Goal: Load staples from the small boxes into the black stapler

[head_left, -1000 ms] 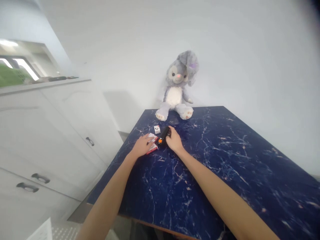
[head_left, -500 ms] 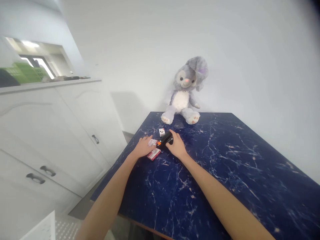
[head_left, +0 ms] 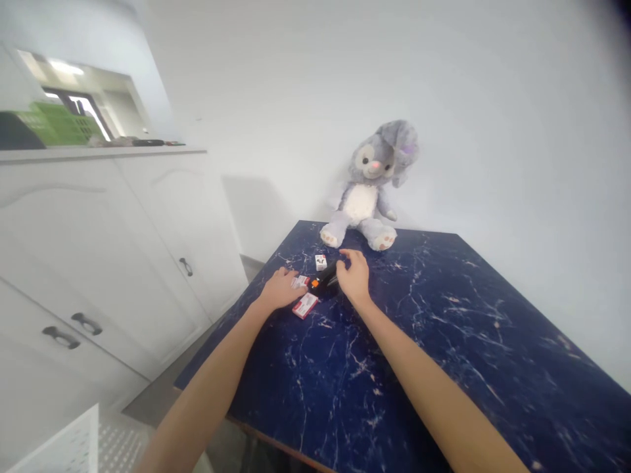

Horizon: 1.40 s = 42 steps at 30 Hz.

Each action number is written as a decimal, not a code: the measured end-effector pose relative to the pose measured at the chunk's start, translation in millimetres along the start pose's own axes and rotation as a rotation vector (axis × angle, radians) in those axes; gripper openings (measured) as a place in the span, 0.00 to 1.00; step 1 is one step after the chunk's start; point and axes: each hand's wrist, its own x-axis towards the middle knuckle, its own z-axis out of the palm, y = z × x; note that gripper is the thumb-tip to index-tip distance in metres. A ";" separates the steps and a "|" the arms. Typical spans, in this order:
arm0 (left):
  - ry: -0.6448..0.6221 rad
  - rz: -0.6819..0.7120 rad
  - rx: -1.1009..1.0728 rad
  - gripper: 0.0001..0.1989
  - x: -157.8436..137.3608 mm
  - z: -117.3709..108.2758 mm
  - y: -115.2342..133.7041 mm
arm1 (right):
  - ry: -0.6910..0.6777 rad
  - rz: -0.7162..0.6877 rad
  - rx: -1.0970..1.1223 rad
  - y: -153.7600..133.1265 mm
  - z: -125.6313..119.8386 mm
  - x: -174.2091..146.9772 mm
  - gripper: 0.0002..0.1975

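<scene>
A black elongated object [head_left: 325, 278] with an orange mark lies on the dark blue marbled table [head_left: 340, 368]; I cannot make out its kind. My left hand [head_left: 282, 289] rests flat with its fingers stretched out, partly covering a red and white box [head_left: 300, 282], its thumb near the black object's orange end. Just below that thumb is another flat red and white box [head_left: 305, 305]. My right hand [head_left: 353, 274] is at the far right end of the black object, thumb and forefinger apart. A small white box [head_left: 321, 262] with a dark picture stands behind the black object.
A grey plush toy [head_left: 365, 190] sits at the table's back edge against the wall. To the left stand white cabinets [head_left: 133, 230] with dark handles, and a green basket [head_left: 64, 125] is on top. A white perforated item [head_left: 118, 447] shows at the lower left.
My right hand has loosened from the black object and shifted slightly right, its fingers parting. The left hand has hardly moved. The camera view has tilted a little.
</scene>
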 end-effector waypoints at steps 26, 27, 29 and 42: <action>0.031 0.382 -0.219 0.19 -17.4 14.4 51.7 | -0.946 -0.157 -0.454 -6.0 61.0 93.1 0.32; 0.036 0.377 -0.215 0.18 -17.2 15.7 51.5 | -0.949 -0.161 -0.456 -7.0 61.4 93.7 0.31; 0.034 0.355 -0.198 0.16 -15.9 17.1 48.6 | -0.934 -0.150 -0.473 -6.6 55.5 97.3 0.30; 0.123 -0.002 -0.088 0.25 3.2 19.8 43.6 | -0.804 0.082 -0.238 55.2 -65.2 11.8 0.31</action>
